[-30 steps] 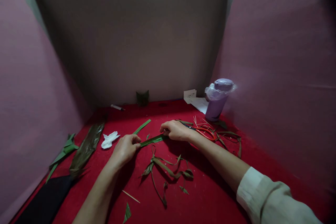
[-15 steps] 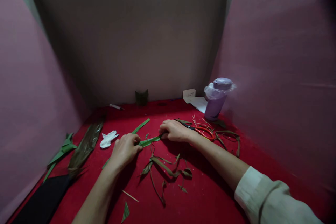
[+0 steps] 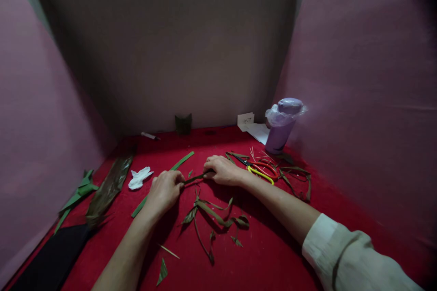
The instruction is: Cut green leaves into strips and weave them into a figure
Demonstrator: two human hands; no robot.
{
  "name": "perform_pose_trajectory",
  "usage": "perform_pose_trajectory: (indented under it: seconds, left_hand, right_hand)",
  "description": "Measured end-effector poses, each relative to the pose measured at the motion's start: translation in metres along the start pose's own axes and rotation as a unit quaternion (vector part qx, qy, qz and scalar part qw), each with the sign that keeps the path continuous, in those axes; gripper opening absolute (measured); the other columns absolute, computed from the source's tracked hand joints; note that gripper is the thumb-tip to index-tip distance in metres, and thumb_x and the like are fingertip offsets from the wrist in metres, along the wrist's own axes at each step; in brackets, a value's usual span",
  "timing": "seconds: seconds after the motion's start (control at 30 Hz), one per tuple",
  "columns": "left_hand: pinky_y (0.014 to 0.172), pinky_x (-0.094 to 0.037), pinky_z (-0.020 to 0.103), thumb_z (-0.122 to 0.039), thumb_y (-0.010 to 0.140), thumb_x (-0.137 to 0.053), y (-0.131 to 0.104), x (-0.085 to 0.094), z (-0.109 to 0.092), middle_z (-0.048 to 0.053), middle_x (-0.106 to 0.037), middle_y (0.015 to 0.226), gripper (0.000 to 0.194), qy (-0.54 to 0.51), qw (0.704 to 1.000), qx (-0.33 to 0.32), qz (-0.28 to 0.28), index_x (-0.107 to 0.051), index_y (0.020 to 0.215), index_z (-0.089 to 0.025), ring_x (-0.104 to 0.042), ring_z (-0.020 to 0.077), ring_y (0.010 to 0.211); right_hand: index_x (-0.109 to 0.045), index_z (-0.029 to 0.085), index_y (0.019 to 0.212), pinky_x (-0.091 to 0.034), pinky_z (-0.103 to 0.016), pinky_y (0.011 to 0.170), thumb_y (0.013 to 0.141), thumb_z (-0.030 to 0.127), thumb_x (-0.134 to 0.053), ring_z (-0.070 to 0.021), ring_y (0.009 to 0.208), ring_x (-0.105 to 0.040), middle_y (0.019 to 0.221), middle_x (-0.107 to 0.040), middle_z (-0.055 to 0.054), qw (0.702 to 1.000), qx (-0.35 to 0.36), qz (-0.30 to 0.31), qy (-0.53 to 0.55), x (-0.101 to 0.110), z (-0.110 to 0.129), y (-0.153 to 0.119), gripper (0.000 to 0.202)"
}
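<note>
While our left hand [image 3: 166, 191] pinches one end of a green leaf strip [image 3: 194, 178], our right hand [image 3: 221, 170] grips the other, stretching it left of the scissors [image 3: 251, 164]. Beyond the scissors stands a purple tumbler [image 3: 280, 136]; nearer us lie withered strips [image 3: 210, 213].

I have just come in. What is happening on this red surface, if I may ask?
The left hand and right hand hold a narrow dark green strip between them. A lighter green strip lies partly hidden by the left hand. Withered brown strips lie nearer the viewer, and scissors lie to the right.
</note>
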State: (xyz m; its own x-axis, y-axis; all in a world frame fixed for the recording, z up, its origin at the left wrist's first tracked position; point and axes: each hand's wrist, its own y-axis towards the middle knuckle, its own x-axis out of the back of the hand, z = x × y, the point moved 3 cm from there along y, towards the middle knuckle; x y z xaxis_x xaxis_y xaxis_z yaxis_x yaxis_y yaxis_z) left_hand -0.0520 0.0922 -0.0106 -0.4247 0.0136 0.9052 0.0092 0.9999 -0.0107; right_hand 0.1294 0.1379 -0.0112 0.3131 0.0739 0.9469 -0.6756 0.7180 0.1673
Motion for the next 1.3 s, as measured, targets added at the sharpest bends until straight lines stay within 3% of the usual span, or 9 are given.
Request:
perform_pose_trajectory:
  seconds: [0.1,0.3,0.47,0.6,0.77,0.93,1.07,1.2,1.3]
  left_hand:
    - [0.081,-0.040,0.037,-0.022,0.074,-0.059,0.000,0.004,-0.004,0.007,-0.069,0.085,0.010,0.014,0.998,-0.042,-0.046,-0.068,0.079,-0.019,-0.058,0.0243,0.091]
    - [0.094,-0.031,0.039,-0.025,0.077,-0.052,-0.005,0.012,-0.013,0.010,-0.064,0.104,0.023,0.009,0.988,-0.060,-0.143,-0.066,0.096,-0.020,-0.046,0.0280,0.108]
    - [0.070,-0.041,0.032,-0.024,0.076,-0.051,-0.009,0.000,-0.015,0.006,-0.069,0.078,0.017,-0.047,0.995,-0.039,-0.073,-0.067,0.075,-0.019,-0.059,0.0226,0.078]
    - [0.055,-0.039,0.028,-0.032,0.072,-0.059,-0.011,-0.014,-0.015,0.001,-0.065,0.058,0.017,-0.088,0.996,-0.021,0.000,-0.064,0.060,-0.020,-0.059,0.0186,0.060]
    - [0.058,-0.043,0.029,-0.037,0.076,-0.060,-0.010,-0.027,-0.017,0.001,-0.064,0.065,0.022,-0.126,0.992,0.011,0.028,-0.063,0.069,-0.016,-0.058,0.0158,0.062]
    - [0.058,-0.046,0.029,-0.033,0.080,-0.059,-0.009,-0.033,-0.023,-0.001,-0.060,0.069,0.019,-0.212,0.976,0.023,0.033,-0.059,0.073,-0.015,-0.056,0.0125,0.061]
    - [0.048,-0.036,0.024,-0.031,0.067,-0.064,-0.015,-0.024,-0.031,-0.006,-0.049,0.050,0.020,-0.329,0.944,0.023,0.013,-0.052,0.058,-0.018,-0.048,0.0113,0.048]
    - [0.049,-0.036,0.022,-0.039,0.067,-0.063,-0.023,-0.011,-0.036,-0.006,-0.051,0.056,0.023,-0.431,0.902,0.018,-0.007,-0.055,0.066,-0.018,-0.045,0.0087,0.048]
    - [0.056,-0.039,0.023,-0.042,0.068,-0.065,-0.027,-0.002,-0.040,-0.002,-0.058,0.064,0.026,-0.489,0.872,0.005,0.024,-0.060,0.073,-0.017,-0.050,0.0094,0.055]
  right_hand:
    - [-0.067,0.020,0.090,-0.033,-0.024,0.066,0.082,0.024,-0.057,-0.0180,0.084,-0.057,0.089,-0.066,-0.004,1.000,-0.014,-0.001,0.000,-0.004,-0.001,0.001,0.013]
    - [-0.067,0.022,0.091,-0.033,-0.024,0.062,0.079,0.026,-0.062,-0.0187,0.080,-0.059,0.085,-0.068,-0.004,0.999,-0.041,0.003,0.004,-0.002,-0.006,0.002,0.014]
    - [-0.064,0.019,0.101,-0.033,-0.026,0.073,0.082,0.026,-0.059,-0.0203,0.096,-0.053,0.103,-0.063,-0.009,0.997,-0.063,-0.032,0.007,0.012,0.001,-0.003,0.021]
    - [-0.068,0.019,0.083,-0.030,-0.024,0.057,0.087,0.037,-0.050,-0.0155,0.069,-0.055,0.076,-0.066,-0.005,0.995,-0.089,-0.002,0.033,0.014,0.013,-0.016,0.025]
    - [-0.066,0.021,0.062,-0.025,-0.023,0.048,0.069,0.060,-0.062,-0.0132,0.051,-0.051,0.054,-0.061,0.000,0.990,-0.086,0.068,0.085,0.002,0.037,-0.042,0.040]
    - [-0.066,0.020,0.073,-0.026,-0.025,0.052,0.072,0.031,-0.064,-0.0170,0.064,-0.055,0.068,-0.065,-0.003,0.985,-0.118,0.017,0.123,-0.011,0.045,-0.057,0.011]
    - [-0.062,0.018,0.071,-0.030,-0.023,0.054,0.077,0.027,-0.058,-0.0141,0.063,-0.053,0.068,-0.063,-0.002,0.973,-0.121,-0.023,0.197,-0.022,0.039,-0.054,0.011]
    - [-0.054,0.016,0.069,-0.034,-0.019,0.050,0.081,0.020,-0.049,-0.0095,0.057,-0.050,0.061,-0.056,0.002,0.950,-0.105,-0.044,0.290,-0.024,0.037,-0.049,0.014]
    - [-0.050,0.017,0.072,-0.036,-0.017,0.048,0.082,0.016,-0.045,-0.0081,0.053,-0.049,0.060,-0.052,0.004,0.937,-0.096,-0.061,0.331,-0.012,0.041,-0.053,0.012]
